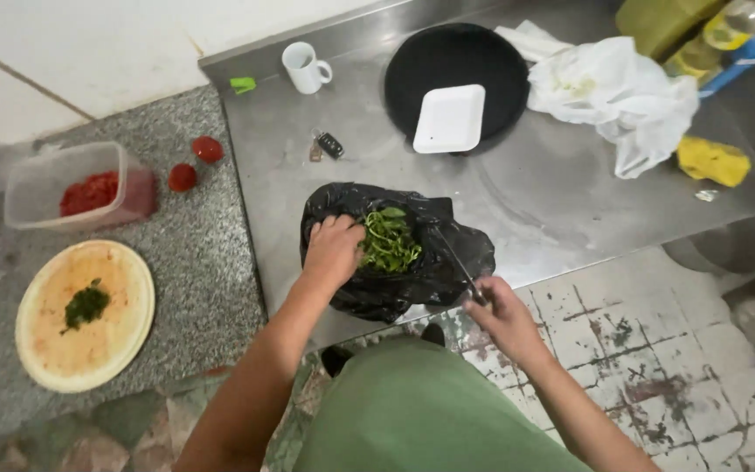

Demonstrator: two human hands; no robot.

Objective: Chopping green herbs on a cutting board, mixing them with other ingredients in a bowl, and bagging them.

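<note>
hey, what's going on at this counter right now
A person stands at a steel counter with the left hand in a black bag of green leaves. The right hand has a grip on a knife whose blade points into the bag. To the left, a round board carries a small heap of chopped greens, beside a tub of red pieces.

Black bag (395,293), crumpled and open-topped, sits at the steel counter's front edge; leafy greens (389,240) heaped inside; thin knife (456,258) slants over its rim
</note>
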